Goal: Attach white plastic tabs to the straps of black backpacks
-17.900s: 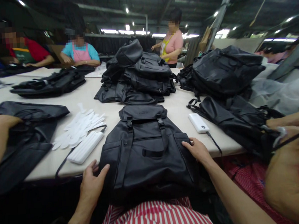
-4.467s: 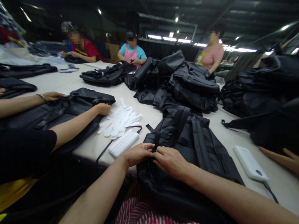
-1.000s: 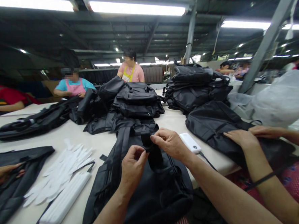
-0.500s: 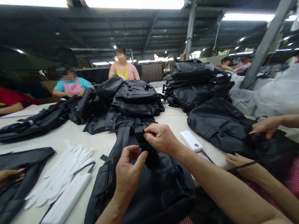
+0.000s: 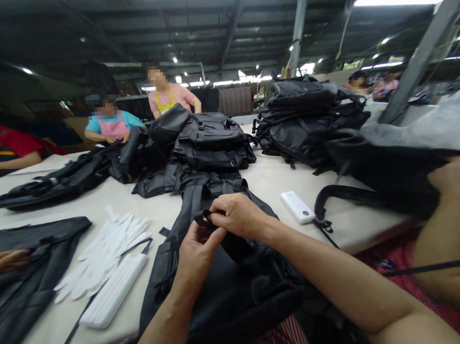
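Observation:
A black backpack point(image 5: 237, 291) lies in front of me, reaching over the table's near edge onto my lap. Above it, both my hands meet at a black strap point(image 5: 203, 219). My right hand point(image 5: 236, 213) pinches the strap between thumb and fingertips. Close beside it, my left hand point(image 5: 199, 246) is closed with its thumb and fingers on the same strap; its fingertips are partly hidden. A wider black strap lies along the backpack's far end.
White gloves point(image 5: 106, 252) and a white power bank point(image 5: 114, 290) lie to the left, another white power bank point(image 5: 296, 207) to the right. Black backpacks point(image 5: 212, 136) are piled behind. Co-workers handle black bags on both sides; others are across the table.
My left hand has closed onto the strap, and my right hand has moved slightly left and down to it. The co-worker on the right has lifted a black bag.

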